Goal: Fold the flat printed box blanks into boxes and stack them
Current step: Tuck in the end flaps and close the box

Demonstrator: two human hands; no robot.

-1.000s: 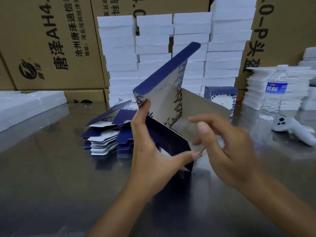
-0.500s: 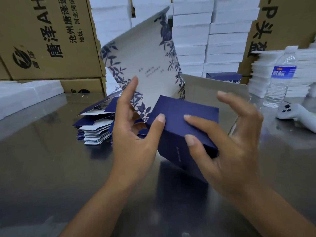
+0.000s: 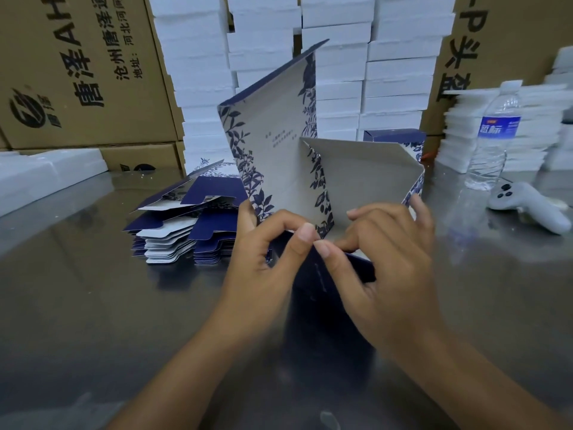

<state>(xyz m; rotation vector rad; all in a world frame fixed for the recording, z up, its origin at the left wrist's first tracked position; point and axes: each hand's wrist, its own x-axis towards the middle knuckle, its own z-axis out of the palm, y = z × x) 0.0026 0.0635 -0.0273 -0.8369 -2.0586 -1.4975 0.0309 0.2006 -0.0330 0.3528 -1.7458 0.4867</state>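
Observation:
A half-folded box blank [image 3: 279,144], cream with dark blue leaf print and navy flaps, stands upright on the steel table [image 3: 77,305] in front of me. My left hand [image 3: 263,262] grips its lower left edge, thumb and fingers curled round the card. My right hand [image 3: 384,274] pinches the navy bottom flap [image 3: 341,274] with thumb and forefinger, other fingers behind the grey inner panel [image 3: 366,178]. A pile of flat blanks [image 3: 186,225] lies to the left. One finished blue box [image 3: 393,138] stands behind, mostly hidden.
Tall stacks of white foam trays [image 3: 341,57] and brown cartons [image 3: 77,72] line the back. More white trays [image 3: 40,175] lie at left and at right. A water bottle [image 3: 493,135] and a white handheld controller [image 3: 527,206] sit at right.
Both hands have closed in on the blank's lower edge. The navy flap that my right hand held open is now pinched between both hands, and the printed panel stands more upright.

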